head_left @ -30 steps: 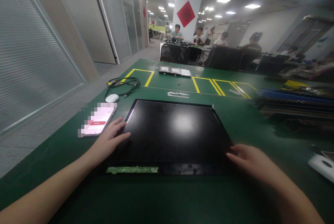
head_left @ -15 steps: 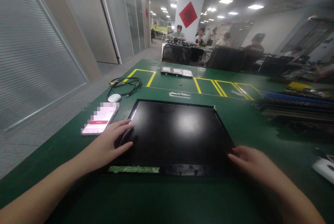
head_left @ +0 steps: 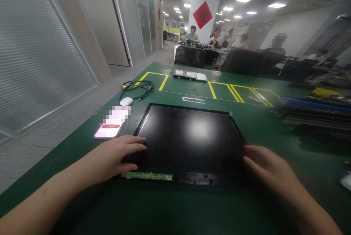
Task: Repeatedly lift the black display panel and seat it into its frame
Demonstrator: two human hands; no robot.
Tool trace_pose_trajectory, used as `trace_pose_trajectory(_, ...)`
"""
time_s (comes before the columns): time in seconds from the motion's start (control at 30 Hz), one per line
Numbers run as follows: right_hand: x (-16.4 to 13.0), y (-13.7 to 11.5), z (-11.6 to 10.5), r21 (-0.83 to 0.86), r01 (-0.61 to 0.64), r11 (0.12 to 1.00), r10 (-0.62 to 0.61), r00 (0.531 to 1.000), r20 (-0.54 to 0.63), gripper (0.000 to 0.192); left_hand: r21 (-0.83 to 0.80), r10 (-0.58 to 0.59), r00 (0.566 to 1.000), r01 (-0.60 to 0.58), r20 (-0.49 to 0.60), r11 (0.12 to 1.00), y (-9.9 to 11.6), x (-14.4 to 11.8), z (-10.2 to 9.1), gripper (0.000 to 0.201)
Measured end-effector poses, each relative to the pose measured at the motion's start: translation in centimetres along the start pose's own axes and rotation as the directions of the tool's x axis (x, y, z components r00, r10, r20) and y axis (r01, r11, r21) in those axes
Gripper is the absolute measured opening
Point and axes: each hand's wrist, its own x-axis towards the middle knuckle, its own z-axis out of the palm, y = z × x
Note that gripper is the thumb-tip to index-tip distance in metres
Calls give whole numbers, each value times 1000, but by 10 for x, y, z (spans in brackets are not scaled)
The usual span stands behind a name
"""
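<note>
While the flat black rectangular display panel (head_left: 189, 138) lies on the green desk (head_left: 175, 205), the left hand (head_left: 115, 156) rests on its near-left corner, fingers spread flat. The right hand (head_left: 267, 167) touches its right edge, fingers loosely extended, gripping nothing. A narrow green circuit strip (head_left: 147, 175) lines the near edge.

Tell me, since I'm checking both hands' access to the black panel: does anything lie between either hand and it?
Nothing visible does. The left hand rests on the black panel at its left edge, and the right hand is at its right edge. The phone lies off to the left.

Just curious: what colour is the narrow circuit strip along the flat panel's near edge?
Green, on the narrow circuit strip below the flat black panel; head view.
</note>
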Motion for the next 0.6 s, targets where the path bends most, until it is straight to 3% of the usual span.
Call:
trace_pose_trajectory(0.07, 1, 2, 7, -28, 149, 989, -149, 989, 1, 47, -29, -10, 1000, 10, -7, 1000, 0, 0, 0, 45)
trace_pose_trajectory(0.13, 1, 5, 15, -53, 208, 977, -204, 977, 70, 52, -50, -17, 1000, 17, -6, 999, 0, -1, 2, 44)
trace_pose_trajectory(0.27, 2, 8, 21, -93, 191, 977, -170, 967, 191, 57, -58, -12, 1000, 11, -2, 998, -2, -1, 5, 44)
trace_pose_trajectory(0.6, 0, 5, 18, -86, 173, 981, -148, 959, 244, 60, -37, -25, 1000, 24, -8, 999, 4, 1, 5, 45)
